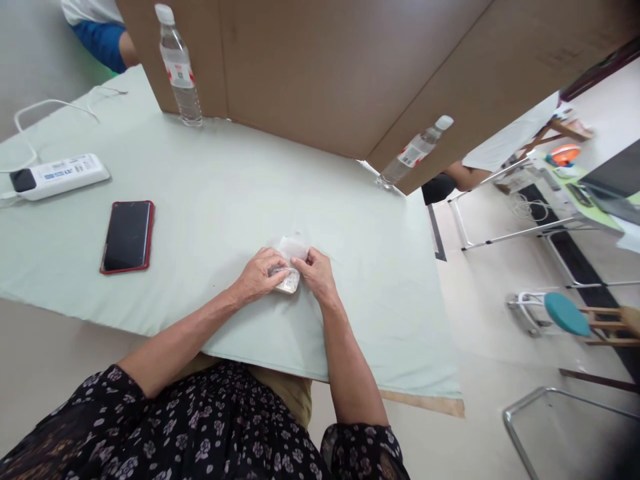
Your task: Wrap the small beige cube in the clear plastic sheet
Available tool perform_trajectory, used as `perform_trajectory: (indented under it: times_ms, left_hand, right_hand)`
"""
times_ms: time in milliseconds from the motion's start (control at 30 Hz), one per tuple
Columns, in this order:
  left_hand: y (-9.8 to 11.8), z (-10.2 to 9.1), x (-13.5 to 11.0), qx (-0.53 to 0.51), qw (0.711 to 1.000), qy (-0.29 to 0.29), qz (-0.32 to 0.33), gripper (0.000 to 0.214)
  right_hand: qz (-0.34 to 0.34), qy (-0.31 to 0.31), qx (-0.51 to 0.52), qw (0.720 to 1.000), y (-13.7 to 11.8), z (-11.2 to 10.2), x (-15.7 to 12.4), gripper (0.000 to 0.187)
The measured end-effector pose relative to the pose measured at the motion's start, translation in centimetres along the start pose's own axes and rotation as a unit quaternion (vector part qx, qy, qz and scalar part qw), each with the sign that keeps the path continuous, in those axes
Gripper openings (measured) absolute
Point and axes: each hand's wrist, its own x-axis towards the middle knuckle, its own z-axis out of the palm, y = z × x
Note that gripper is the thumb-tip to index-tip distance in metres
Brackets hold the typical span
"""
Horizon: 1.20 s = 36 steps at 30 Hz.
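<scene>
Both hands meet near the front middle of the pale green table [210,200]. My left hand [257,275] is curled, its fingers pinching a small clear plastic bag [291,257] with something greyish inside. My right hand [317,272] is also closed, pinching the same bag from the right side. The bag lies on the cloth between the fingertips, and its contents are too small to name.
A red-cased phone [127,236] lies left of my hands, a white power strip [60,176] with a cable further left. Two water bottles [179,65] [413,153] stand by a cardboard screen [350,67]. Other people sit behind the screen; stools and chairs [567,315] fill the floor at right.
</scene>
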Motion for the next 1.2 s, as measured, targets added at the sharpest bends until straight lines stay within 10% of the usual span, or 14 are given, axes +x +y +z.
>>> perform_trajectory:
  times_ms: [467, 700, 833, 967, 1200]
  left_hand:
    - [0.8, 0.3, -0.3, -0.012, 0.997, 0.048, -0.051, 0.009]
    - [0.3, 0.5, -0.1, -0.087, 0.989, 0.054, -0.11, 0.073]
    - [0.2, 0.3, 0.4, -0.113, 0.983, 0.043, -0.135, 0.072]
    - [0.4, -0.6, 0.8, -0.17, 0.973, -0.005, -0.156, 0.047]
    - [0.9, -1.8, 0.8, -0.34, 0.909, -0.137, -0.197, 0.078]
  right_hand:
    - [-0.048, -0.099, 0.124, 0.986, -1.2, -1.1, -2.4, 0.039]
    - [-0.113, -0.193, 0.04, 0.974, -1.7, -2.9, -2.9, 0.049]
    - [-0.151, -0.16, -0.032, 0.975, -1.8, -2.1, -3.3, 0.058]
    - [-0.084, -0.113, -0.003, 0.99, -1.6, -1.0, -3.4, 0.05]
    - [0.047, -0.111, 0.19, 0.974, -1.3, -0.9, -3.0, 0.042]
